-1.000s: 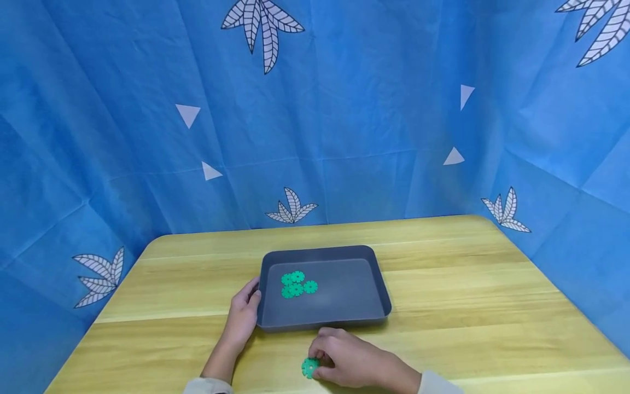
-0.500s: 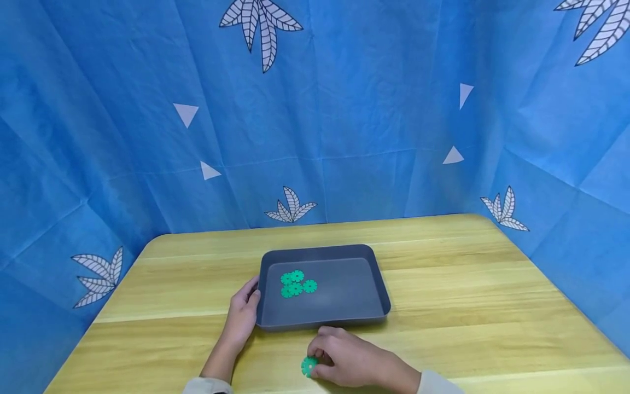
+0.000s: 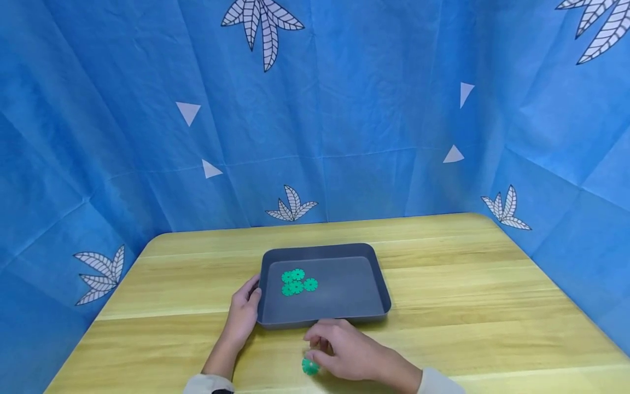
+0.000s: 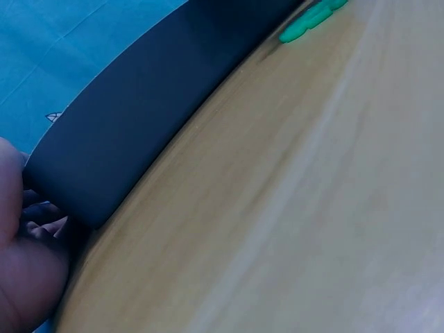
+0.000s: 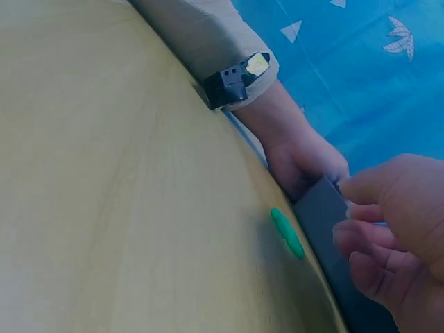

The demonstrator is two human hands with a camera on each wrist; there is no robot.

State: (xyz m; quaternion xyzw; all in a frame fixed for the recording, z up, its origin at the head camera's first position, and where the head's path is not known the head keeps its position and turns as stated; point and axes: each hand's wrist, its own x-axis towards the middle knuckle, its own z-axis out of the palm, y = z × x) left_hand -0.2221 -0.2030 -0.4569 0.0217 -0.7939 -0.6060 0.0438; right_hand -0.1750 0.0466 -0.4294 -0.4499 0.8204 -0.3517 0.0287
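Observation:
A dark grey rectangular tray lies on the table, with several green notched plastic discs at its left side, some overlapping. My left hand grips the tray's left wall, thumb at the rim; its other fingers are mostly hidden behind the wall. In front of the tray, another green notched disc lies flat on the wood. My right hand hovers over the disc's right side with loosely bent fingers and holds nothing. The right wrist view shows a gap between the hand and this disc.
The pale wood table stretches out on both sides of the tray. Behind and beside it hangs a blue cloth with white leaf and triangle prints. A small black device sits on the left sleeve cuff.
My right hand has let go of the disc's edge and risen a little, its fingers spread wider. The disc stays where it was. My left hand and the tray have not moved.

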